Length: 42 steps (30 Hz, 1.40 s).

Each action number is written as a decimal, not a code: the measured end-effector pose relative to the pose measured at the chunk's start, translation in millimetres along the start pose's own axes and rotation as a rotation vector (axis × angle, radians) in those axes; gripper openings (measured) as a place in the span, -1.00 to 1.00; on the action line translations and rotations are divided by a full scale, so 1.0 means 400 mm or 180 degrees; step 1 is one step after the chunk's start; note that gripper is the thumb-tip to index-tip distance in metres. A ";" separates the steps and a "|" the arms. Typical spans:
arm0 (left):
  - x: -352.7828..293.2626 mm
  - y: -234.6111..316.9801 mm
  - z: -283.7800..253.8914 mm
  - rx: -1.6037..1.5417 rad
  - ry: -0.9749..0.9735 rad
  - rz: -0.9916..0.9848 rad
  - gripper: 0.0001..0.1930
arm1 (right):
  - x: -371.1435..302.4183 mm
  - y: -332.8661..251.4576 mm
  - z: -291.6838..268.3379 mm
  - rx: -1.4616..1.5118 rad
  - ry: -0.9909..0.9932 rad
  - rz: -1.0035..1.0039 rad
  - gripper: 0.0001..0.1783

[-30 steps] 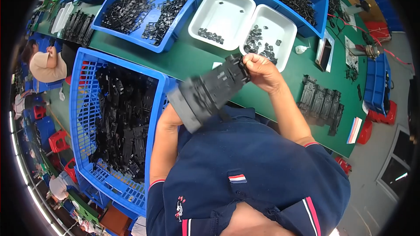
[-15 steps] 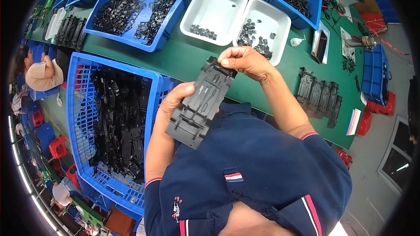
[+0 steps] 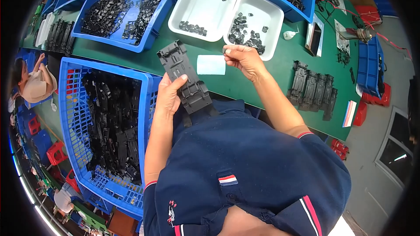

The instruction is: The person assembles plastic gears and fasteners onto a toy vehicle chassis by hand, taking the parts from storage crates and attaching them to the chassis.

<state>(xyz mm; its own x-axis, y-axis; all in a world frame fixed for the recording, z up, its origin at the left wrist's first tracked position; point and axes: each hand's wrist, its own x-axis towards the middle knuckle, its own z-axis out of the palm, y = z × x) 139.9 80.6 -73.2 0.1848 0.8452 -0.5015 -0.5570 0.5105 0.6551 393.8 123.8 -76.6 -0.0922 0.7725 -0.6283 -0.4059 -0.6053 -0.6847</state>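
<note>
My left hand (image 3: pixel 169 94) grips a long black plastic chassis (image 3: pixel 181 67) by its side, the thumb lying across its moulded face. The chassis is tilted, its lower end close to my shirt. Apart from it, over the green table (image 3: pixel 258 81), my right hand (image 3: pixel 246 60) is closed in a pinch. Something dark and tiny shows at those fingertips, too small to make out. Just beyond this hand stands a white tray (image 3: pixel 273 39) holding small black plastic pieces (image 3: pixel 239 28). Between the chassis and my right hand lies a pale blue card (image 3: pixel 211 65) on the table.
A second white tray (image 3: pixel 183 6) has a few black pieces. Blue bins (image 3: pixel 151 30) of black parts line the back. At my left is a blue crate (image 3: pixel 144 100) full of black parts. Several chassis (image 3: pixel 311 83) lie at right, near a small white bottle (image 3: pixel 289 34).
My right hand has come away from the chassis end and moved toward the white tray. The chassis has swung to lean left in my left hand, uncovering the pale blue card.
</note>
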 end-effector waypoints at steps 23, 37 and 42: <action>0.076 -0.175 -0.056 -0.0222 0.0256 -0.0634 -0.64 | 0.056 0.212 -0.083 -0.3955 0.0421 -0.3149 -0.85; 0.077 -0.181 -0.053 -0.0229 0.0297 -0.0579 -0.65 | 0.074 0.205 -0.074 -0.4667 0.0267 -0.3237 -0.86; 0.078 -0.178 -0.048 -0.0232 0.0264 -0.0617 -0.65 | 0.068 0.193 -0.070 -0.4552 0.0385 -0.3307 -0.84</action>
<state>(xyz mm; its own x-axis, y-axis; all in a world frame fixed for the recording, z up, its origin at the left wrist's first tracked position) 169.7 67.7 -146.4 0.2285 0.7150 -0.6608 -0.5752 0.6467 0.5009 385.5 92.4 -156.9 -0.2490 0.9334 0.2583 0.7947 0.3493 -0.4965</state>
